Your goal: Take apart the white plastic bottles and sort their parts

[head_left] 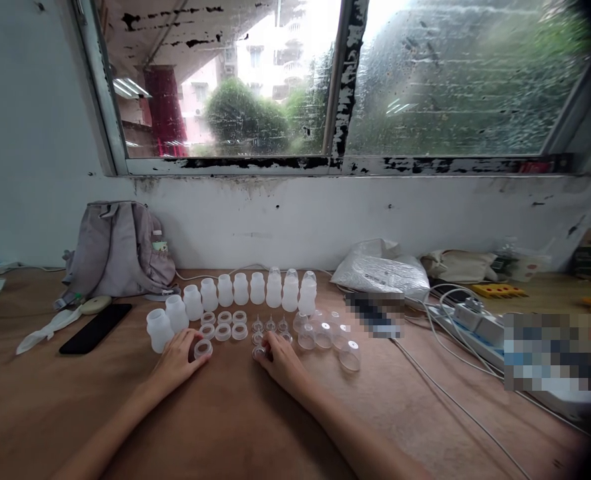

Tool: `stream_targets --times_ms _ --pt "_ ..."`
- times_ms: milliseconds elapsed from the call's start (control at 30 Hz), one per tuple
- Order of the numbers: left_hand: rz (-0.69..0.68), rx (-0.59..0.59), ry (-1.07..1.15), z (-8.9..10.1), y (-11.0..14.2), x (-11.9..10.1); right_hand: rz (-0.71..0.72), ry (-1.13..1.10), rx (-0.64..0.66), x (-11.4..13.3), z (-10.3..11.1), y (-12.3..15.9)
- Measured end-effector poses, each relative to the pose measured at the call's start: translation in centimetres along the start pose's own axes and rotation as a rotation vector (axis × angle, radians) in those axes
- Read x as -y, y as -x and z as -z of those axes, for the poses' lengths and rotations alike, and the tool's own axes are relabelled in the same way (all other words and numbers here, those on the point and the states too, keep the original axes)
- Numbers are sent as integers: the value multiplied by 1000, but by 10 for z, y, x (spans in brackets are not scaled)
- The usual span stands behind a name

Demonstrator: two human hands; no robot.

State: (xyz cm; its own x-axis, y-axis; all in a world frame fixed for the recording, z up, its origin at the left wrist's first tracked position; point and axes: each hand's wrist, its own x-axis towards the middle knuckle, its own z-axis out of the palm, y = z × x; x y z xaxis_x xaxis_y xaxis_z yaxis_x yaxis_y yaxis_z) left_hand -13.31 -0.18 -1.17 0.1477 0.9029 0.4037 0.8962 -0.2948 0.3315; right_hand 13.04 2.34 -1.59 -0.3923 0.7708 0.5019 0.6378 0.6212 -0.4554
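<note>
My left hand (179, 355) has its fingers and thumb closed around a translucent bottle collar ring (203, 348) on the table. Behind it, several more collar rings (223, 332) lie in rows. My right hand (280, 357) reaches over a group of clear bottle nipples (271, 323); its thumb and fingers pinch the nearest nipple (258, 353), partly covered by the fingers. To its right stand several clear domed caps (349, 357). White baby bottles (225, 291) form a curved row at the back, the three rightmost with clear caps on top (290, 290).
A grey backpack (118, 250) leans on the wall, with a black phone (95, 328) and a white cloth strip (48, 331) before it. A silver bag (383, 270), a white cable (445, 433) and a power strip (468, 343) lie on the right. A window (335, 157) is above.
</note>
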Motion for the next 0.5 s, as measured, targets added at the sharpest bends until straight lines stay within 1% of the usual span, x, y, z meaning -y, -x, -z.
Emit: stream_targets --times_ms 67,133,233,367,433,500 --pt "-17 -13 -6 0 -1 2 -23 13 -2 -1 -1 -2" --pt "-61 -28 -12 1 -1 2 -36 24 0 -3 -4 -3" --pt "-141 -58 -26 3 -1 -6 -35 20 7 -6 -7 -4" --pt "-225 -104 -32 5 -10 -32 -23 20 2 -7 -9 -3" --pt "-262 -115 -31 3 -23 -50 -12 17 -10 -6 -8 -2" --pt "-294 -118 -43 0 -44 -70 -3 16 -28 -6 -7 -1"
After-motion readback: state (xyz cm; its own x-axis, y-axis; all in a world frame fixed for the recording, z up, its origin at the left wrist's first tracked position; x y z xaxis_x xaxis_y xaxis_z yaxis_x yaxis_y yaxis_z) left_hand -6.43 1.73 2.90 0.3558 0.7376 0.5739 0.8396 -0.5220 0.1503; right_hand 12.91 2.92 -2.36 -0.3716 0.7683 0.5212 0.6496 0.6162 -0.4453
